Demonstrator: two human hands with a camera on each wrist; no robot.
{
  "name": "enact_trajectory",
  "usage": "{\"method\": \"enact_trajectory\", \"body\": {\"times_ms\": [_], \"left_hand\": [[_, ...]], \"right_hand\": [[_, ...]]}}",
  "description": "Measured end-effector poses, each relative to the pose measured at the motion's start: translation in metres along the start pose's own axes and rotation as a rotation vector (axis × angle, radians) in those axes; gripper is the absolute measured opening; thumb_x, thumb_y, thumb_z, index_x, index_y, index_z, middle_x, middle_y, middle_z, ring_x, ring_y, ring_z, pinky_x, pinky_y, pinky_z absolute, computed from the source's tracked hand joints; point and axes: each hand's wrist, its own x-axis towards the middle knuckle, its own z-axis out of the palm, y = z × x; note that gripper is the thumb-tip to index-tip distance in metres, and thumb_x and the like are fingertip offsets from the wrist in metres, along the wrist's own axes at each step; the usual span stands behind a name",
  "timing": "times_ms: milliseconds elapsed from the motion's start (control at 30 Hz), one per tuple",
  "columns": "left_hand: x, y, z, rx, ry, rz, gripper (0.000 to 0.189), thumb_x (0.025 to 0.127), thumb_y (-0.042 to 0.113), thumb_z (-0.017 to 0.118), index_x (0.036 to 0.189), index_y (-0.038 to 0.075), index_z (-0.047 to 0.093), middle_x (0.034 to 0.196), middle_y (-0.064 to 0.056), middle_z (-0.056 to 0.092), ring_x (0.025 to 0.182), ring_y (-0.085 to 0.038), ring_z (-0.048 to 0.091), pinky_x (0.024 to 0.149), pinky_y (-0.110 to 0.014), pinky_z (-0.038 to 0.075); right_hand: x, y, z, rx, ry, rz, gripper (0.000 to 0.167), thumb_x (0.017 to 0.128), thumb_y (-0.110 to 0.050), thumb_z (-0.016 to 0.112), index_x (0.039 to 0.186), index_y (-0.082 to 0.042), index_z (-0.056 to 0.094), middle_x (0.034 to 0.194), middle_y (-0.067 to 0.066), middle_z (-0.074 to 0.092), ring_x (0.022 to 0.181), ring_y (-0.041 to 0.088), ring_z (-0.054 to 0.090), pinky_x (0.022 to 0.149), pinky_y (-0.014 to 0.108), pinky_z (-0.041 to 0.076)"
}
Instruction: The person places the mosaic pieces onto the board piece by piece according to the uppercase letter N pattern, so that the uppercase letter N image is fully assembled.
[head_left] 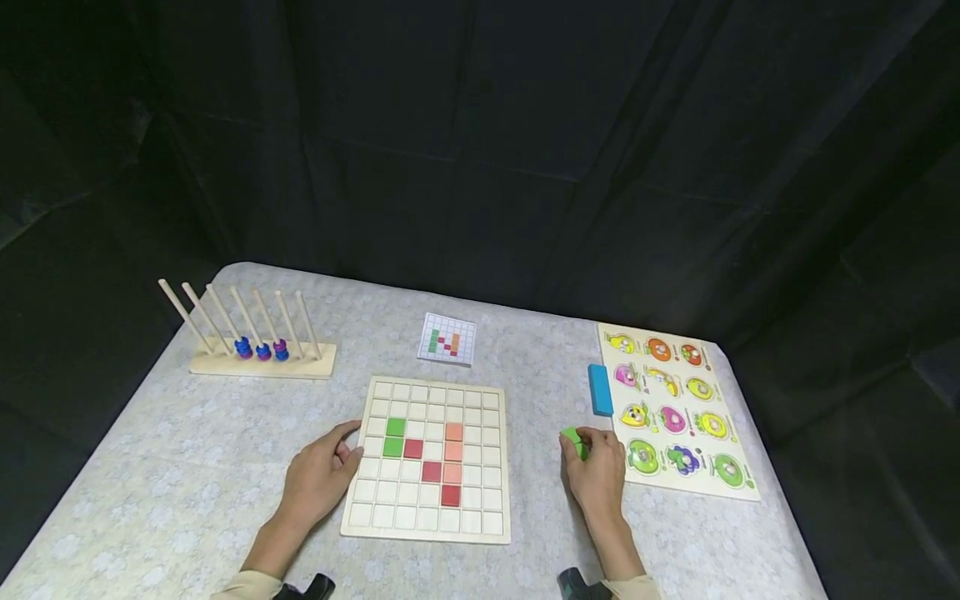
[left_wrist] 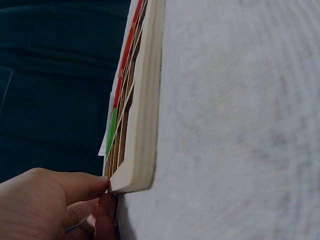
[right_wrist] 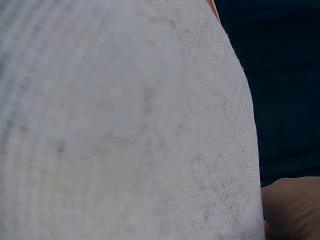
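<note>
My left hand (head_left: 318,475) lies against the left edge of a wooden grid board (head_left: 397,517), its thumb and index fingertip touching the rim. The left wrist view shows that hand (left_wrist: 45,202) at the board's edge (left_wrist: 145,100). Green tiles (head_left: 395,427), red tiles (head_left: 431,472) and salmon tiles (head_left: 453,451) fill some of its squares. To the right of the board, my right hand (head_left: 598,471) pinches green tile pieces (head_left: 574,437) near the tabletop; how many is unclear. In the right wrist view only part of that hand (right_wrist: 295,207) shows.
A pattern card (head_left: 447,339) lies behind the board. At the back left stands a bead rack (head_left: 262,367) with upright pegs and several beads. A blue bar (head_left: 600,390) sits beside a fruit puzzle board (head_left: 675,408) on the right. Dark cloth hangs behind the table.
</note>
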Motion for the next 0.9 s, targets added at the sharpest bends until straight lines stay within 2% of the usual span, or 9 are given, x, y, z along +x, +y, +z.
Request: {"method": "enact_trajectory", "body": {"times_ms": [200,467,900], "left_hand": [[0.0,0.001,0.001,0.0,0.005,-0.009,0.041,0.093,0.015,0.067,0.133,0.008,0.064,0.071,0.002,0.06,0.054,-0.005,0.045,0.051,-0.022,0.034],[0.0,0.0,0.001,-0.008,0.003,-0.01,0.04,0.093,0.014,0.067,0.132,0.007,0.064,0.072,0.001,0.061,0.056,-0.006,0.046,0.051,-0.023,0.034],[0.0,-0.001,0.003,-0.032,-0.009,-0.028,0.041,0.093,0.015,0.067,0.133,0.007,0.063,0.07,0.002,0.061,0.054,-0.007,0.049,0.051,-0.022,0.036]], "right_hand": [[-0.001,0.0,0.0,-0.031,-0.002,-0.028,0.035,0.093,-0.02,0.072,0.11,0.01,0.069,0.104,0.025,0.064,0.098,0.038,0.057,0.082,0.047,0.043],[-0.002,-0.001,0.001,-0.069,0.042,-0.064,0.033,0.091,-0.018,0.071,0.107,0.011,0.07,0.101,0.027,0.065,0.096,0.042,0.059,0.084,0.052,0.041],[-0.006,-0.011,0.002,-0.017,0.066,-0.119,0.032,0.092,-0.019,0.072,0.106,0.01,0.07,0.099,0.025,0.066,0.093,0.039,0.059,0.082,0.049,0.042]]}}
